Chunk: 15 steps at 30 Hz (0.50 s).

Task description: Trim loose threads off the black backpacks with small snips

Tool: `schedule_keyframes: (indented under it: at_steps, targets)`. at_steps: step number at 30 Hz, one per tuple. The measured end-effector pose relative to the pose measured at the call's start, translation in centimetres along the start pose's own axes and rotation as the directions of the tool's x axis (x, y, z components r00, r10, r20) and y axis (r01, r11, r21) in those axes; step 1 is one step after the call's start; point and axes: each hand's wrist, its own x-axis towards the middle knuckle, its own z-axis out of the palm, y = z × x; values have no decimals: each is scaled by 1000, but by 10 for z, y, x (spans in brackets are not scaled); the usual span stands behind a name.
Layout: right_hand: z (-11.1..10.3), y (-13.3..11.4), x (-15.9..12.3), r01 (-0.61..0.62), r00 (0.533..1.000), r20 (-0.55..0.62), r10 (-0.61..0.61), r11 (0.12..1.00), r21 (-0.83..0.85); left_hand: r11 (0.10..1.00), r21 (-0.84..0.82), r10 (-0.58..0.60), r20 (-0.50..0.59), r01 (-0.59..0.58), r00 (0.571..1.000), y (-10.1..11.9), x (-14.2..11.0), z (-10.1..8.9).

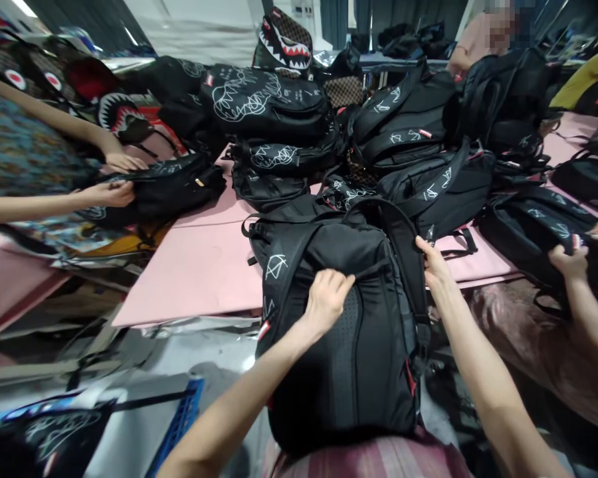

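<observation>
A black backpack [379, 372] stands upright before me, its padded back panel facing me and its base at my lap. My left hand [330, 295] is closed over a fold across the upper back panel, fingers curled down. On the other side, my right hand [432, 262] pinches the edge of the black shoulder strap [407, 249]. A small shiny pointed thing [430, 234] shows just above the right fingers; I cannot make out what it is. White line drawings mark the left strap [278, 267].
More black backpacks [269, 103] are piled on the pink tabletop [194, 272] ahead. To the left, a co-worker's hands [117, 176] handle a black bag; another person's hand [571, 259] touches a backpack at right. A blue crate [179, 425] stands low at left.
</observation>
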Motion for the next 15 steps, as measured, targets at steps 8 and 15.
schedule_keyframes:
  at_steps: [8,15]
  targets:
    - [-7,8,5,-6,998,-59,5,1000,-18,999,-34,40,17,-39,999,13,-40,0]
    - [-3,2,-14,111,994,7,-111,982,-151,972,122,-218,151,201,964,-12,6,11]
